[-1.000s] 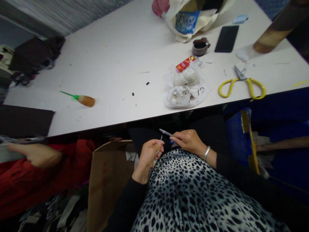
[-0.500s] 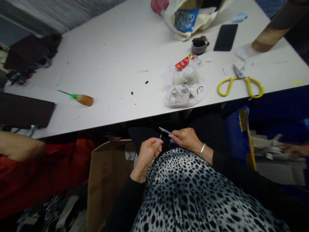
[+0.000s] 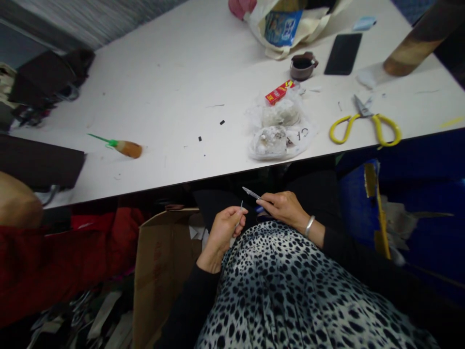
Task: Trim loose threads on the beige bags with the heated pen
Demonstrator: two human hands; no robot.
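Over my lap, my left hand [image 3: 225, 229] is closed in a pinch on a small thin pale strip [image 3: 241, 205], whose tip pokes up above the fingers. My right hand [image 3: 285, 207] is closed around what look like thread snips [image 3: 250, 193]. Their silver pointed blades reach up and left past my fingertips, and a bit of blue shows below the hand. The blades are apart from the strip. Most of the handle is hidden in my palm.
On the white table [image 3: 163, 87] lie yellow-handled scissors [image 3: 365, 114], plastic bags [image 3: 271, 140], a red box [image 3: 279, 92], a phone [image 3: 343, 53] and an orange bottle [image 3: 129, 149]. A cardboard box [image 3: 156, 271] stands left of my lap; a co-worker's arm [image 3: 18, 201] is farther left.
The blades in my right hand have moved slightly up and right. My left hand keeps its pinch. The co-worker's arm at left has drawn back, and a hand at far right has left view.
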